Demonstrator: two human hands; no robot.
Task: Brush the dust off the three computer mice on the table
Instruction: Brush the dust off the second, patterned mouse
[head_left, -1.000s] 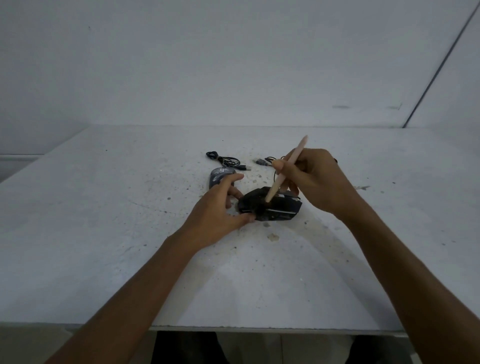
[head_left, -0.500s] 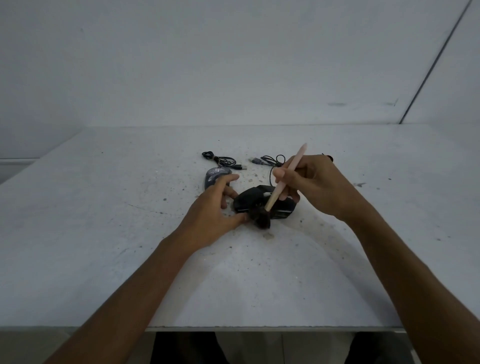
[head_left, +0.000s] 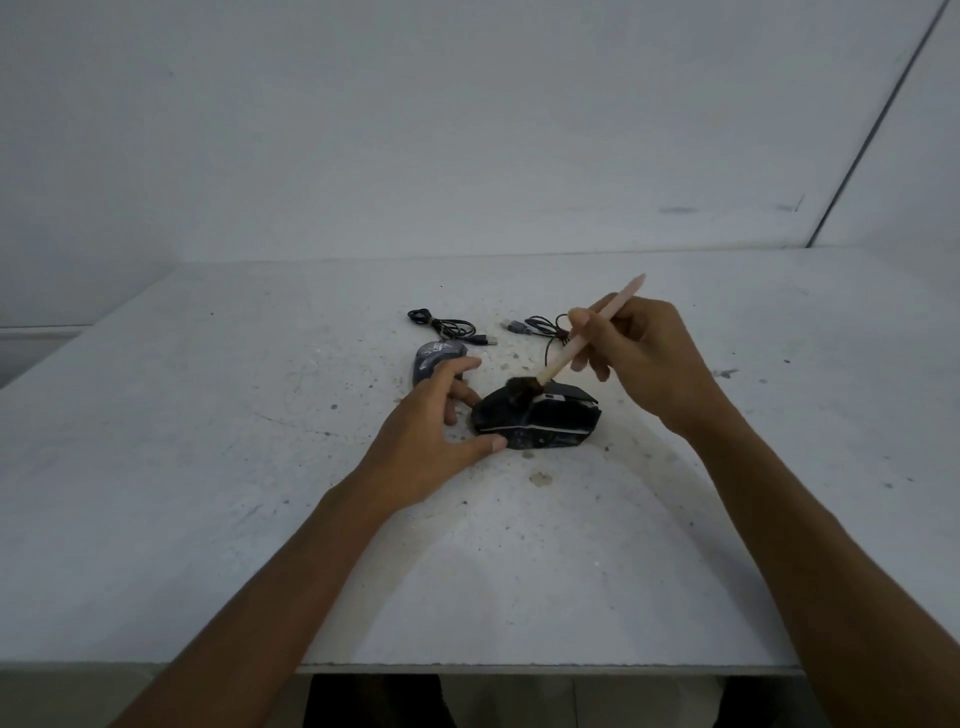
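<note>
The right hand (head_left: 641, 358) pinches a slim pale wooden-handled brush (head_left: 587, 332), its dark bristle tuft resting on the top of the angular black computer mouse (head_left: 537, 418) lying on the speckled white surface (head_left: 208, 467) between both hands. The left hand (head_left: 431, 441), fingers spread, braces that mouse with thumb at its near edge. Judgement: strokes should run light and away from the bracing fingers; the grey mouse (head_left: 431, 358) just beyond the left hand awaits attention.
</note>
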